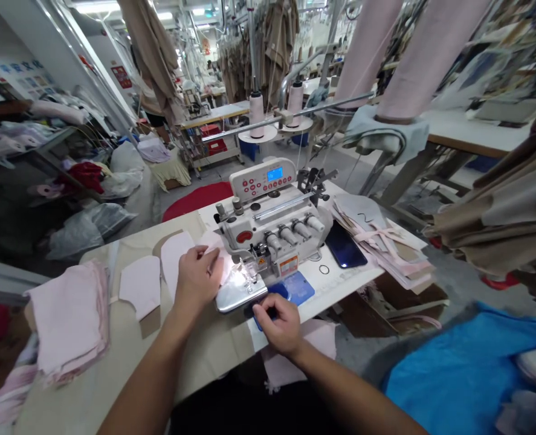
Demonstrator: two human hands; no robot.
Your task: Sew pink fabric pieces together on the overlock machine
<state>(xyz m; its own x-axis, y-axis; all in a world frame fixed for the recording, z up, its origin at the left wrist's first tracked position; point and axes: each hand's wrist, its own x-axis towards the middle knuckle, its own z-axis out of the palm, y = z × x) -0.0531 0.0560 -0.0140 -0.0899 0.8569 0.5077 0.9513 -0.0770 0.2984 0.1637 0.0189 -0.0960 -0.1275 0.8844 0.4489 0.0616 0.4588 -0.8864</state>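
Note:
A white overlock sewing machine (272, 220) stands on the table, its lamp lighting the metal plate (240, 296) under the presser foot. To the left of the foot, my left hand (199, 272) has bent fingers on a small pink fabric piece (225, 257), gripping it at the machine. My right hand (279, 323) is curled at the plate's front edge, thumb against the fingers; whatever is between them is hidden. Pink cut pieces (141, 287) lie left of my left hand. Below my right hand, another pink fabric piece (315, 347) hangs under the table edge.
A stack of pink fabric (71, 317) lies on the table's left. Right of the machine are a dark phone (347, 244), a black ring (324, 269) and a pile of cut pieces (390, 241). Thread cones (256, 115) stand behind. Blue cloth (471, 368) lies at lower right.

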